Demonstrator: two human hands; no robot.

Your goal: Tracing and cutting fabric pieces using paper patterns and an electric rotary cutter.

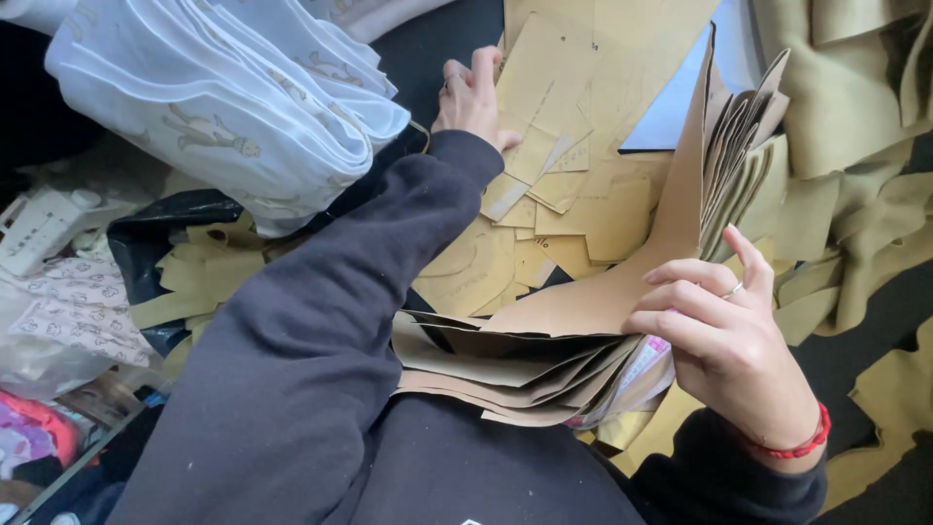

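Left arm: my dark-sleeved left arm stretches from 7 o'clock up toward 12 o'clock, crossing the middle of the view.
Left hand (471, 97): near 12 o'clock, fingers curled and pressed down on loose tan paper pieces (559, 194); I cannot tell whether I pinch one or only touch them.
Right hand (724, 340): at 4 o'clock, wrist bent back, fingers partly curled around the edge of a thick bundle of brown paper patterns (525, 365), gripping it; a ring shows on one finger, a red cord bracelet (802, 447) on the wrist.
Bundle: it lies at the centre, just in front of my chest, fanned open; one large sheet stands upright toward 2 o'clock, with more leaves spread behind it.
Loose pieces: flat, irregular tan shapes overlapping on a dark surface, from centre to 12 o'clock.
White fabric (224, 97): folded stack with small printed figures, at 10 o'clock.
Olive fabric (855, 126): crumpled strips from 1 to 4 o'clock.
Small white box (39, 228): rectangular, at 9 o'clock, beside patterned cloth.
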